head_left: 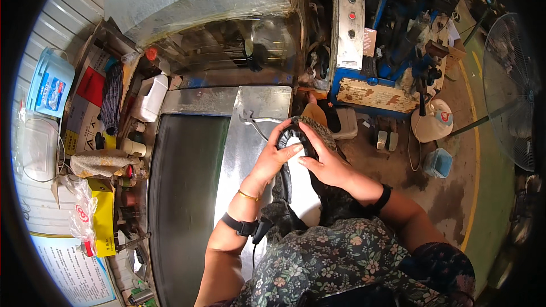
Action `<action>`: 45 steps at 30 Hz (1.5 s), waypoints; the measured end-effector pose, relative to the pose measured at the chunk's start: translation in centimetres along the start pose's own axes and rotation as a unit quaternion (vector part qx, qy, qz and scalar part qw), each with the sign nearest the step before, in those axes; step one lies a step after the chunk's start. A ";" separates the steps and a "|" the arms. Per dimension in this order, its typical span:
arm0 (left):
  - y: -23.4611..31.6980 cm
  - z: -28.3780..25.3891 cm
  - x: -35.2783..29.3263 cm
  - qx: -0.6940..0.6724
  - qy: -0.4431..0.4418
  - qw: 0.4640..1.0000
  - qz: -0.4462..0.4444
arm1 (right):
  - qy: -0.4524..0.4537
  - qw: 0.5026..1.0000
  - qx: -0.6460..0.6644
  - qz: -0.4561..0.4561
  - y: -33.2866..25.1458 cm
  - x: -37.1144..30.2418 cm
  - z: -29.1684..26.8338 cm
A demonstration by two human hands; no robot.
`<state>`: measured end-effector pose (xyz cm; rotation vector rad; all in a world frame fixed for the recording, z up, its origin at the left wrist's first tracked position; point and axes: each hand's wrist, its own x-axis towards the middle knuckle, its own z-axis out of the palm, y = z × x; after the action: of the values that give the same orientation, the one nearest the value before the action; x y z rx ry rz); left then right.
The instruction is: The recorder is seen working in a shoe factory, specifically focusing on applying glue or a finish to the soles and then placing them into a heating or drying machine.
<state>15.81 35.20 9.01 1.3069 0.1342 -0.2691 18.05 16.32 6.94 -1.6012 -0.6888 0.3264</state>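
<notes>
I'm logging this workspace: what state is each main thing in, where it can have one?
Shoe, held, white side up
Left hand, closed on the shoe
Right hand, closed on the shoe
Tool, lying down
Blue tub, upright, open
Towel, draped
Fan, standing; spin cannot be told
Belt, motion cannot be told

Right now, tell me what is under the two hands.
Under the left hand and right hand show a white sole-shaped piece and, at its far end, gathered black material. The covered parts and underside are hidden.
</notes>
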 end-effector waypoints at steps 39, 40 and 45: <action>-15.2 -15.3 -3.5 0.646 0.271 0.698 0.150 | 0.150 0.925 0.311 0.160 7.4 25.9 4.7; -15.0 -15.2 -3.3 0.648 0.272 0.695 0.153 | 0.161 0.949 0.237 0.128 9.4 29.7 6.0; -15.0 -15.0 -1.7 0.659 0.251 0.689 0.169 | 0.243 0.969 0.025 0.038 20.3 39.1 10.8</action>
<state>10.91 46.31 -8.39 2.8066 0.1583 0.4516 47.11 48.07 -7.40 -1.5804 -0.2406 -0.0002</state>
